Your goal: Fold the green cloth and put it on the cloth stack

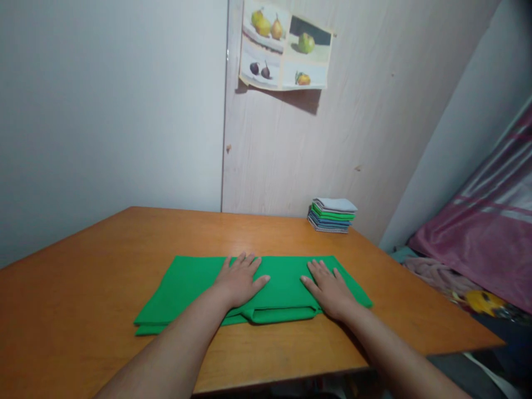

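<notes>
A green cloth (286,271) lies folded in layers on the wooden table, wider than it is deep. Along its near edge, between my hands, one layer bulges up in a loose fold. My left hand (240,281) rests flat on the cloth left of its middle, fingers spread and pointing away from me. Toward the cloth's right end, my right hand (329,289) is laid flat too, with its fingers apart. Neither hand grips anything. My forearms hide parts of the cloth's near edge.
A stack of folded cloths (332,215), grey, green and blue, sits at the table's far right corner. The orange-brown table (83,282) meets the wall behind. Fruit pictures (286,47) hang above. Right of the table are a pink curtain (469,244) and heaped fabric (428,271).
</notes>
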`<state>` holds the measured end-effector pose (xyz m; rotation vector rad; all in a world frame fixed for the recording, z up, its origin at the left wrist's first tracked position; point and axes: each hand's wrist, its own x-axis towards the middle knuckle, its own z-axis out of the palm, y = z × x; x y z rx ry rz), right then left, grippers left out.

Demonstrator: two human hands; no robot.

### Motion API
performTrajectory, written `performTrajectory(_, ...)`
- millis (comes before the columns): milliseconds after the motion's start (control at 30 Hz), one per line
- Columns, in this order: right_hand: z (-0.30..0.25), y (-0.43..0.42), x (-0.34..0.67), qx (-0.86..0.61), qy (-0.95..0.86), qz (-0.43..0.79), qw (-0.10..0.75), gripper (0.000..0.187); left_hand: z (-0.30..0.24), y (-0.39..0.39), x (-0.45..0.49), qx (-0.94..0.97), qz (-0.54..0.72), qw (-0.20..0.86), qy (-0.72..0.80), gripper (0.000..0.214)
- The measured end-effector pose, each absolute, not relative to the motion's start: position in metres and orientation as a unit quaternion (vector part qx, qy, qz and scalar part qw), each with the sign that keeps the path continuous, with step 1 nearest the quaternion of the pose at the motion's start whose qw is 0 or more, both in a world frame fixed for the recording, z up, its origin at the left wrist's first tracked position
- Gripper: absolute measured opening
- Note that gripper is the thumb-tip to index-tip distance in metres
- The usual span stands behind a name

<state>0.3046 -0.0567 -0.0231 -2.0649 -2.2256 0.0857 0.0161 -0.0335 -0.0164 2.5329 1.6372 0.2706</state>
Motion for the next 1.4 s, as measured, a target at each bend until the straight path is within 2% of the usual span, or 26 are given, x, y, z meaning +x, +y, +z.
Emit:
performTrajectory(200, -0.019, -0.051, 0.305, -0.686, -0.724, 0.065, 0.026, 0.083, -0.015, -0.035, 0.017, 0.835, 0.088, 0.063, 0.54, 0.083)
performTrajectory(433, 0.0, -0.028, 0.249, -0.625, -0.771, 0.072, 0.096, 0.081, -0.014, -0.038, 0.017, 0.833, 0.098, 0.071, 0.539, 0.081)
performTrajectory(600, -0.017, -0.024, 0.213, -0.576, -0.81, 0.073, 0.081, 0.079, -0.013, -0.041, 0.018, 0.834, 0.097, 0.081, 0.537, 0.077)
performTrajectory(833, -0.044, -0.024, 0.217, -0.573, -0.816, 0.033, 0.065, 0.083, -0.013, -0.042, 0.016, 0.833, 0.108, 0.115, 0.531, 0.068)
performTrajectory(1167, -0.064, -0.013, 0.226, -0.558, -0.826, -0.01, 0.076, 0.086, -0.009, -0.048, 0.004, 0.775, 0.115, 0.131, 0.608, 0.094)
performTrajectory(1400, -0.067, -0.01, 0.226, -0.549, -0.832, -0.018, 0.081, 0.087, -0.008, -0.059, -0.018, 0.722, 0.095, 0.1, 0.678, 0.098)
